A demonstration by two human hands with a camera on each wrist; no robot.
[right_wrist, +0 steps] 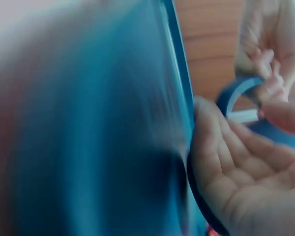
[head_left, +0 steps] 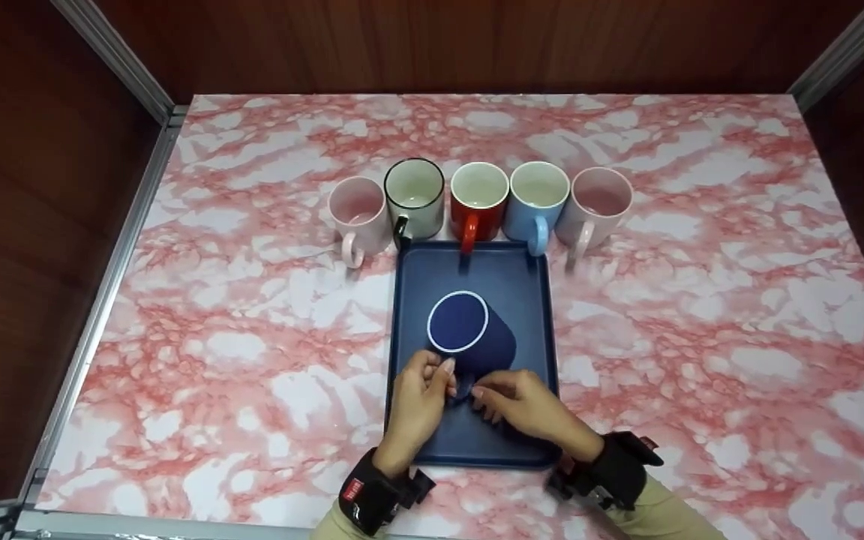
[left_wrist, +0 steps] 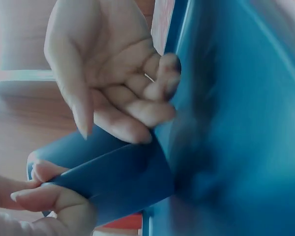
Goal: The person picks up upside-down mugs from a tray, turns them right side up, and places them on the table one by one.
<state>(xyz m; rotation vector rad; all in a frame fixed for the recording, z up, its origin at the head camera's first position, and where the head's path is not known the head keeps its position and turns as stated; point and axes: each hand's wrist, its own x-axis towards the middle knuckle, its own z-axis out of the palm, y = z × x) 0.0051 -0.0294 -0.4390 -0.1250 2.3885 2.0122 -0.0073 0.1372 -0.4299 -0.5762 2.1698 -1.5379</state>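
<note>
A dark blue mug (head_left: 481, 337) stands tilted over the dark blue tray (head_left: 417, 277), its white-ringed end turned up. Whether that end is mouth or base, I cannot tell. My left hand (head_left: 421, 394) pinches the mug's handle (head_left: 465, 385), its fingertips partly hidden behind the thumb. On the handle's other side is my right hand (head_left: 518, 401), fingers loosely bent and close to the mug. In the left wrist view the right hand's palm (left_wrist: 113, 54) faces the camera, holding nothing. The handle loop (right_wrist: 231, 98) shows between the hands in the right wrist view.
Behind the tray stand upright mugs in a row: pink (head_left: 361, 217), white with black rim (head_left: 415, 199), red (head_left: 479, 202), light blue (head_left: 537, 199) and pink (head_left: 598, 206). The red and light blue handles overhang the tray's far edge. The table (head_left: 252, 345) is pink-and-white marbled, with dark walls around it.
</note>
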